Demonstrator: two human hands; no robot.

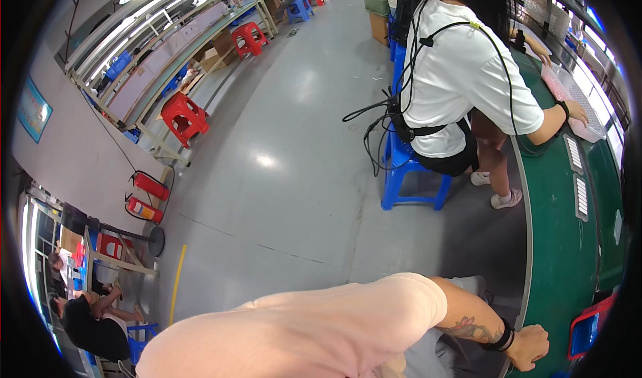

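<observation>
Curling loosely at the edge of the green bench (555, 278)

The left hand (528, 348) is folded into a loose fist just inside the bench's edge; its palm is hidden, so I cannot tell whether it has hold of anything; the right hand cannot be made out; the red bin (574, 341), blue inside, sits on the bench near the fist but farther in from the edge, a strip of green showing between; along the bench lie two white panels (581, 197); beyond these a co-worker (455, 84) on a blue stool (403, 176) reaches over the bench edge; beside the bench, the grey floor (287, 184) gives broad room.
</observation>
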